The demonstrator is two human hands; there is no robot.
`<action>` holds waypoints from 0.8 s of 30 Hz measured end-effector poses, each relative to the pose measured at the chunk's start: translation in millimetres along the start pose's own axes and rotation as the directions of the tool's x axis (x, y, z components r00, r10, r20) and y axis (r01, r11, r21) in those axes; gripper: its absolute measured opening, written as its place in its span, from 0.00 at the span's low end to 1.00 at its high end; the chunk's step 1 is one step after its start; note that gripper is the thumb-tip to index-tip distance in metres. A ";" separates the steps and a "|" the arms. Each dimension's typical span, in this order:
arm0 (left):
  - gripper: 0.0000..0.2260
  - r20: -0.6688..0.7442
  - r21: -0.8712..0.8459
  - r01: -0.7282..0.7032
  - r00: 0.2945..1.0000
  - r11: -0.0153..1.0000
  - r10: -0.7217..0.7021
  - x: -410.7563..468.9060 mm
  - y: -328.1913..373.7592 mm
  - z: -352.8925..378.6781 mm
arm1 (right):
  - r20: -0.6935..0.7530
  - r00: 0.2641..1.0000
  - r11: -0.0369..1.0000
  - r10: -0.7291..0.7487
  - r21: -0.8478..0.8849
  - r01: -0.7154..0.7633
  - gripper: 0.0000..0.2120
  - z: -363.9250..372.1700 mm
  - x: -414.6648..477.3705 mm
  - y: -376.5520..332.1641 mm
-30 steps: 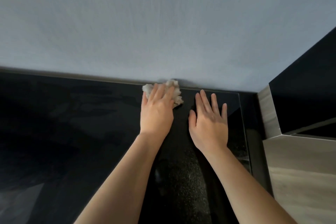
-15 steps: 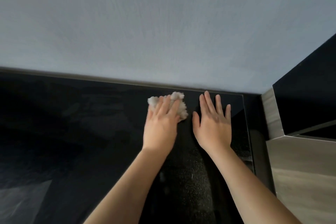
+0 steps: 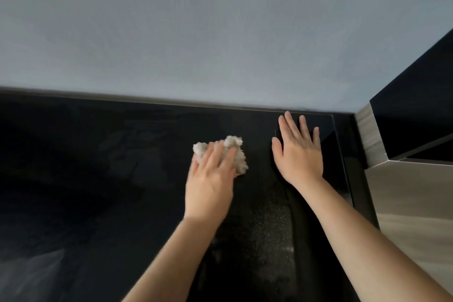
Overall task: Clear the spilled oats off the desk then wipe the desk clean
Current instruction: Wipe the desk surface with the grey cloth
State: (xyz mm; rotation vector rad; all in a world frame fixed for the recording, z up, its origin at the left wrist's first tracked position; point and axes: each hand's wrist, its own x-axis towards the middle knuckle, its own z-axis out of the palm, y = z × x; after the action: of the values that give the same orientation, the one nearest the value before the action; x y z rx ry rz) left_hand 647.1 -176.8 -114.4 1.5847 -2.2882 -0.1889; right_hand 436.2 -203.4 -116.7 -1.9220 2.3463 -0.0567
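Head view: the wiping step looks to be the one in hand. No oats can be made out on the dark glossy surface, so the clearing part seems done, though fine specks low in the centre of the frame may be grain in the stone or leftover dust; I cannot tell which.

The left hand sits just right of the frame's centre, palm down, fingers spread and pressing flat on a crumpled whitish cloth, which bulges out past the fingertips toward the top and right. It is pinned under the palm rather than pinched. The forearm runs down to the lower centre edge, and the hand is slightly blurred.

The right hand lies in the centre right, near the back corner where the surface meets the grey wall. It is flat, palm down, fingers spread and holding nothing, apparently bracing. The two hands are near each other but apart.

The next move likely calls for steady downward pressure and overlapping strokes over the speckled patch and the untouched left half, keeping the cloth bunched under the palm.
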 end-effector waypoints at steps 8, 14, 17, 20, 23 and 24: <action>0.21 0.072 0.002 0.204 0.976 0.979 -0.203 16.5 -17.0 -9.0 | -0.012 1.000 1.000 0.021 0.009 -0.021 0.27 6.0 -62.7 -11.6; 0.21 0.062 -0.060 -0.072 0.995 0.996 0.075 -20.7 19.5 0.6 | -0.019 0.996 0.994 0.091 0.063 -0.090 0.27 8.8 -81.5 -18.7; 0.20 0.036 -0.066 0.161 0.987 0.985 -0.158 -5.8 -28.9 -8.8 | -0.032 0.995 0.995 0.096 0.020 -0.095 0.28 12.0 -96.5 -20.5; 0.18 0.006 -0.077 0.307 0.952 0.949 -0.307 7.3 -43.1 -11.7 | -0.042 0.993 0.994 0.111 0.007 -0.111 0.28 14.6 -112.1 -22.2; 0.20 0.012 -0.083 0.135 0.991 0.987 -0.135 -11.7 4.7 -4.0 | -0.053 0.991 0.993 0.120 0.013 -0.119 0.28 15.0 -119.5 -23.5; 0.21 0.016 -0.091 0.035 0.999 0.995 -0.034 -27.9 23.3 -0.4 | -0.053 0.992 0.993 0.117 0.016 -0.116 0.28 14.7 -121.5 -23.6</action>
State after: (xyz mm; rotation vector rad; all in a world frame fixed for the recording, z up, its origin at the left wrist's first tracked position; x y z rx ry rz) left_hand 635.6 -142.4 -112.7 1.5825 -2.2308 -0.3107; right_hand 484.4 -88.5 -121.7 -1.7954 2.4813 -0.1145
